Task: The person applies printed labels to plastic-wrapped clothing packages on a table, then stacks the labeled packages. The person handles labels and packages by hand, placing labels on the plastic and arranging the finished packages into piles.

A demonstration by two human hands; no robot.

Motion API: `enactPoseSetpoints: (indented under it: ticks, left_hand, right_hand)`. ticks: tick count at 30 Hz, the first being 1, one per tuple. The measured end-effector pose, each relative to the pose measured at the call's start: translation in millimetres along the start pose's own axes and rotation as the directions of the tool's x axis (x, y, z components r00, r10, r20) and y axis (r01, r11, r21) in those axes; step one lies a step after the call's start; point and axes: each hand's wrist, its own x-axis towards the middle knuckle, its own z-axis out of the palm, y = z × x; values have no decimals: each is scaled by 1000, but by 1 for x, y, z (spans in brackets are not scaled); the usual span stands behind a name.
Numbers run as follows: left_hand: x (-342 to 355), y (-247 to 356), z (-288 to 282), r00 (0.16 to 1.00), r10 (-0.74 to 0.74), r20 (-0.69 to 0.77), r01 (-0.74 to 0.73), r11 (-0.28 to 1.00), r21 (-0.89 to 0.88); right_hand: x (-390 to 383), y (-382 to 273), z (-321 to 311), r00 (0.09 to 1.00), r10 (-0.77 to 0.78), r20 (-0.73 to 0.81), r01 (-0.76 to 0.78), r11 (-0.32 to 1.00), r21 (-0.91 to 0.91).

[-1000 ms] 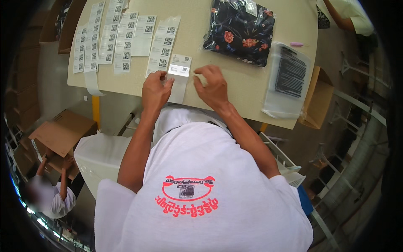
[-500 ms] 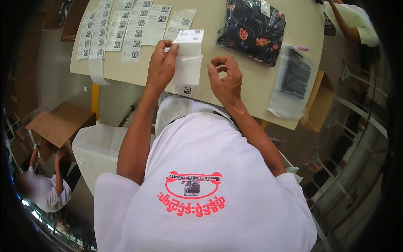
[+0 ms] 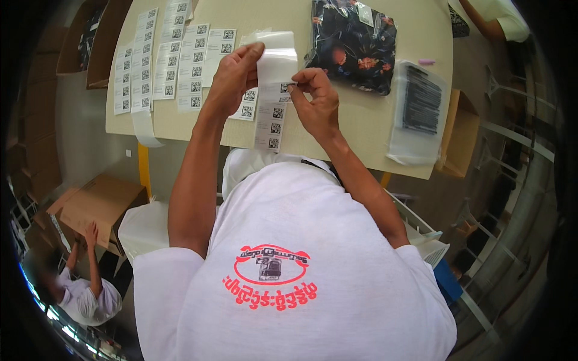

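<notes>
A long strip of white labels (image 3: pixel 269 126) with square black codes hangs over the table's near edge; its upper part is blank, glossy backing. My left hand (image 3: pixel 232 81) is closed on the left edge of this strip near its top. With thumb and forefinger together, my right hand (image 3: pixel 317 102) pinches the strip's right edge beside the uppermost visible code. Whether a single label is lifted there is too small to tell. Behind my left hand, a shorter label sheet (image 3: pixel 245 111) lies partly hidden. More label strips (image 3: pixel 192 66) lie in rows at the left.
A folded dark floral garment in a clear bag (image 3: pixel 352 51) lies at the far right of the table (image 3: pixel 355 129). Nearby are a stack of clear plastic bags (image 3: pixel 418 108) and a pink pen-like thing (image 3: pixel 426 62). Cardboard boxes (image 3: pixel 99 207) and a co-worker (image 3: pixel 87 295) are at lower left.
The strip in my left hand now shows blank backing at the top and several labels below. My right hand has moved left from beside the strip to its edge and pinches it.
</notes>
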Motion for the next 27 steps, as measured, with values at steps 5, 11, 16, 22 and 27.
enactPoseSetpoints:
  ticks: [5,11,16,22,27]
  left_hand:
    - [13,-14,-2,988,-34,149,9,986,166]
    - [27,-8,13,985,-118,125,94,978,185]
    - [29,-8,22,986,-164,28,158,976,151]
    - [30,-10,23,976,-217,-13,216,963,162]
    - [33,-11,22,968,-253,-8,252,960,123]
  right_hand:
    - [6,6,-3,997,6,-83,-11,998,-65]
    - [9,5,-1,975,-140,-172,91,959,-268]
    - [11,4,1,963,-171,-208,88,931,-355]
    - [11,6,3,974,-66,-215,-6,949,-317]
    - [15,5,-3,982,24,-185,-78,953,-292]
